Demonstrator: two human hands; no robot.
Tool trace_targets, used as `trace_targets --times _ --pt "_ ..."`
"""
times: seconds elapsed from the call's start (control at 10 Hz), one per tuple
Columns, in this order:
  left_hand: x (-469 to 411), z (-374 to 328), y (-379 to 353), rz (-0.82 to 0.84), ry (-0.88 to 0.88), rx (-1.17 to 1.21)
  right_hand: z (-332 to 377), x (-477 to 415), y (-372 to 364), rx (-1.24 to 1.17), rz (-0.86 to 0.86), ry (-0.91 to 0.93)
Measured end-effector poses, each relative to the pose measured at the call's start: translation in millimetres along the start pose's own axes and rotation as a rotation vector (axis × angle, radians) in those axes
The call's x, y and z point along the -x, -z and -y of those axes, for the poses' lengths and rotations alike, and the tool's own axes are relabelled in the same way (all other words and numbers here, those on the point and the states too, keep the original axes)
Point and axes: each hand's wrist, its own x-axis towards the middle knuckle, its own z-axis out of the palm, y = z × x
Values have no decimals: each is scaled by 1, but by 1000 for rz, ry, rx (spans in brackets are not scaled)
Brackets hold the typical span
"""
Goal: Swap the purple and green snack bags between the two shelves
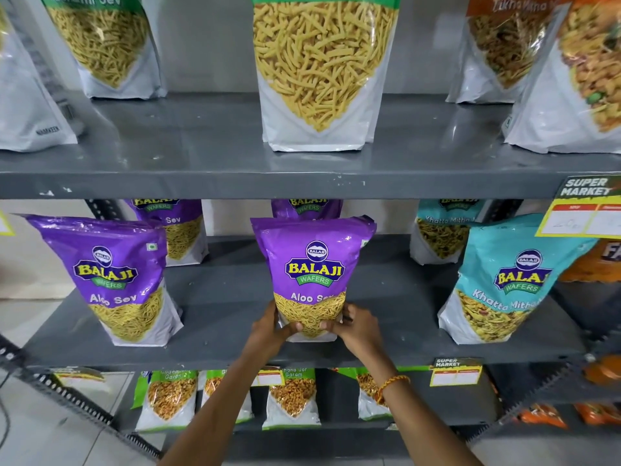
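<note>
A purple Aloo Sev bag stands upright at the middle of the middle shelf. My left hand grips its lower left corner and my right hand grips its lower right corner. A second purple bag stands to the left, and two more purple bags sit behind. On the upper shelf, a green-topped sev bag stands in the middle, and another green-topped bag stands at the back left.
Teal Khatta Mitha bags stand at the right of the middle shelf. Orange-topped mix bags fill the upper right. Green Chana Jor Garam bags line the bottom shelf. Yellow price tags hang on the shelf edges.
</note>
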Motion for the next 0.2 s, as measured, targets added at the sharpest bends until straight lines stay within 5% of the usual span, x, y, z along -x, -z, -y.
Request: trace_targets --times 0.2 --pt "5 -6 2 -33 -62 -23 13 7 3 -10 -29 1"
